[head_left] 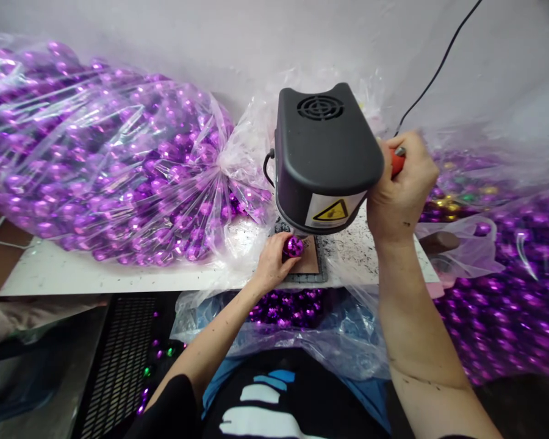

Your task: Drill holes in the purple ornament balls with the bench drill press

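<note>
A black machine [324, 155] with a fan grille and a yellow warning sticker stands on the white table [96, 274]. My left hand [272, 262] is closed around a shiny purple ball [294, 246] and holds it under the machine's head, over a brown pad [308, 261]. My right hand [400, 186] grips the machine's red handle [397, 162] on its right side, fingers wrapped round it.
A large clear bag [105, 164] full of purple balls lies on the table at left. More bagged purple balls [507, 292] pile at right, and an open bag [288, 311] of them sits in my lap. A black cable [439, 67] runs up the wall.
</note>
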Motion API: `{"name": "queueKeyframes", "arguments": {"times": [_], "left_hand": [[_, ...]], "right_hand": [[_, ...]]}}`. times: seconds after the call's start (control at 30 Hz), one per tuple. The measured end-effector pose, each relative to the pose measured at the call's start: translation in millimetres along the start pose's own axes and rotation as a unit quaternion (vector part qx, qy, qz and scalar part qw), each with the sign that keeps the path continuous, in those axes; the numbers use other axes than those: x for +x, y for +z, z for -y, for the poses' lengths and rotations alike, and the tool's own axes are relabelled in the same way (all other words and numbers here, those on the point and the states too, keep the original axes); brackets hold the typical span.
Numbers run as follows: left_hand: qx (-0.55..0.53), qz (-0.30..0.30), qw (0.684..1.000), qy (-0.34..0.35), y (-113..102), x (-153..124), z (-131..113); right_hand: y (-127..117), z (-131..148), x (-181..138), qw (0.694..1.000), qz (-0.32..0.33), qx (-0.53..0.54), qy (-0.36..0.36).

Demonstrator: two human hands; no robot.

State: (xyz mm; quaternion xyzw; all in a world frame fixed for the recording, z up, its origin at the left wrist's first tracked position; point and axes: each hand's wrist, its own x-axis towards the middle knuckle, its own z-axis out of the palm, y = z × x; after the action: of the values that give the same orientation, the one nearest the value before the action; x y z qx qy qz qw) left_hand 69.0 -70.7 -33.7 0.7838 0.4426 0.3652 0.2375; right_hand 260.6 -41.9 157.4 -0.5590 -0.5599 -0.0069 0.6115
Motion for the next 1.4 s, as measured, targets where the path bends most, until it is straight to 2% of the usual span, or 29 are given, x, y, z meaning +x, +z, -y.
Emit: {"name": "queueKeyframes", "arguments": {"times": [0.33,0.57,0.8,1.0,1.27,1.4], "left_hand": [[0.027,-0.042,0.996,-0.080,25.1,-1.2,-14.3],[0.036,-0.019,0.997,-0.064,23.2,0.2,-13.9],[0.032,-0.021,0.997,-0.066,23.2,-0.8,-13.5],[0.027,-0.021,0.997,-0.072,23.8,-2.0,-14.2],[0.030,-0.015,0.997,-0.071,24.9,-1.5,-14.8],[0.028,-0.021,0.997,-0.068,24.8,-2.5,-15.8]], "right_hand": [[2.6,-3.0,-0.3,1.000,-0.020,-0.016,-0.003],[-0.5,-0.6,-4.6,0.999,-0.025,-0.027,-0.024],[-14.5,-8.5,-52.0,0.984,-0.111,-0.052,-0.126],[-24.5,-26.4,-90.1,0.984,-0.074,-0.021,-0.159],[-14.2,-42.5,-111.9,0.978,-0.097,0.027,-0.181],[-10.1,-45.6,-118.6,0.979,-0.111,0.024,-0.167]]}}
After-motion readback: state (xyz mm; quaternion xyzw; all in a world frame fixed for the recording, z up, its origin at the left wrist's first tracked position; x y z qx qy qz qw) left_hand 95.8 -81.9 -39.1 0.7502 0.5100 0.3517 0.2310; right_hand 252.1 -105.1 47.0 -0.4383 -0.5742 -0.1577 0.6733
